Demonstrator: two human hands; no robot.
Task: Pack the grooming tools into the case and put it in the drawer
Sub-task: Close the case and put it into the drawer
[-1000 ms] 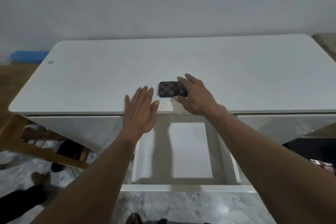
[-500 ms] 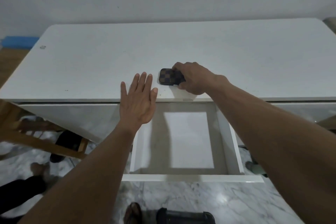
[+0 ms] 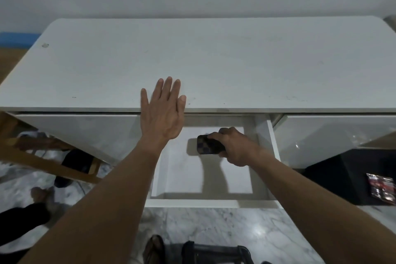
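Left hand is flat with fingers spread wide over the front edge of the desk, holding nothing, while the right hand has its fingers curled around the checkered case and has it down inside the open drawer. Looks pretty much at the end: case is shut and in the drawer space, though hard to tell if it's touching the bottom, so what's left is letting go and probably closing the drawer. No brand or writing readable anywhere.

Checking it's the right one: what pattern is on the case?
A dark brown checkerboard pattern on the case, seen in the head view.
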